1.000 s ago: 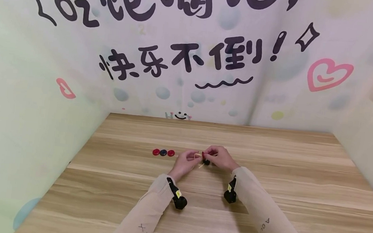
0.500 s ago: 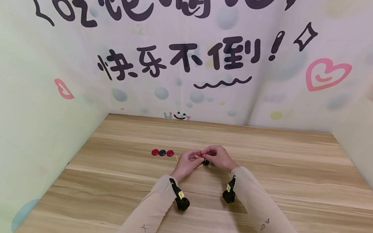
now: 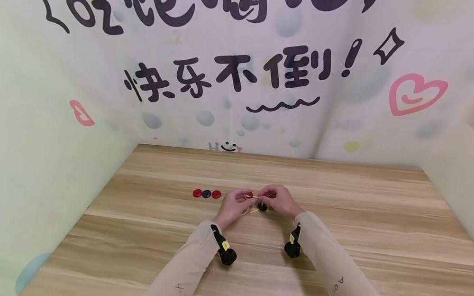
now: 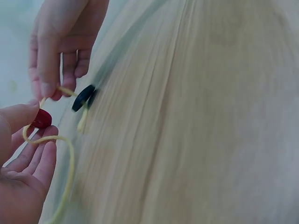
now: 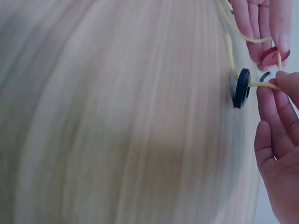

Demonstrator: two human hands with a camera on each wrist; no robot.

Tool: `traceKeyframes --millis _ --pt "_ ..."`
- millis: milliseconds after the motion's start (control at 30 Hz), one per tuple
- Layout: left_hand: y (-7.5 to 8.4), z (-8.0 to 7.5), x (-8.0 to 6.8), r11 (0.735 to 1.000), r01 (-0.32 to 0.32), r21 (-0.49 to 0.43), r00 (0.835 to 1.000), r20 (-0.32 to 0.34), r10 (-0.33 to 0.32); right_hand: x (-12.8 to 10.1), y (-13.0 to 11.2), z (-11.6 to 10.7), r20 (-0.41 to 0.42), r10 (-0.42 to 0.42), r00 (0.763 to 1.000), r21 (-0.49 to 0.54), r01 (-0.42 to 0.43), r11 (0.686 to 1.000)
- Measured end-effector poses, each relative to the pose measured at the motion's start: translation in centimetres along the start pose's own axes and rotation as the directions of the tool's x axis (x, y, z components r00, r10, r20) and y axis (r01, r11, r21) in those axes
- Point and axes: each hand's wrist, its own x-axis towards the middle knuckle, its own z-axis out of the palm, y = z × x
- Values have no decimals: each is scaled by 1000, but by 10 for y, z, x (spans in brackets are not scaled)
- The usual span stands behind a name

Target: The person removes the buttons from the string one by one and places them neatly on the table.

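Observation:
My left hand (image 3: 233, 206) pinches a round red button (image 4: 42, 119) between thumb and fingers. A thin yellow cord (image 4: 71, 170) passes through this button and loops down below the left hand. Close by on the right, my right hand (image 3: 281, 201) pinches the cord between thumb and forefinger. A black button (image 5: 241, 88) is strung on the cord below the right fingertips, and a short cord end sticks out past it. Between the two hands runs a short stretch of cord, plain in the right wrist view.
A row of two red buttons (image 3: 197, 193) with a dark blue button (image 3: 206, 193) between them lies left of the hands. The wood-grain table (image 3: 160, 236) meets a printed wall hanging (image 3: 281, 128) at its back edge.
The red button, at the right fingertips a second ago, is now in the left hand's fingers. The hands met, then drew slightly apart, with cord stretched between them.

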Motion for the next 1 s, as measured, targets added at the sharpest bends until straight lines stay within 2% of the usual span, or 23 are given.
traceKeyframes --millis 133,267,400,633,733,800,1000 --pt "2 -8 0 1000 -29 -12 1000 -7 29 -1 1 -2 -9 -15 1000 -20 15 1000" --pt "17 -19 -7 999 -42 -27 999 2 42 -2 6 -3 -16 5 1000 -40 -6 999" --pt "28 -30 -12 999 -43 0 999 21 43 -3 10 -4 -23 16 1000 -53 -17 998" --pt "13 -51 0 986 -108 129 993 57 101 -8 11 -11 -21 0 1000 -64 -1 998" --pt "14 -59 0 982 -104 156 993 73 93 -10 12 -13 -11 -10 1000 -67 9 998" --pt "15 -63 -2 979 -120 163 991 85 107 -10 12 -13 -5 -11 1000 -69 11 998" --pt "37 -78 -19 981 -112 156 990 105 96 -10 14 -12 14 8 1000 -64 -8 998"
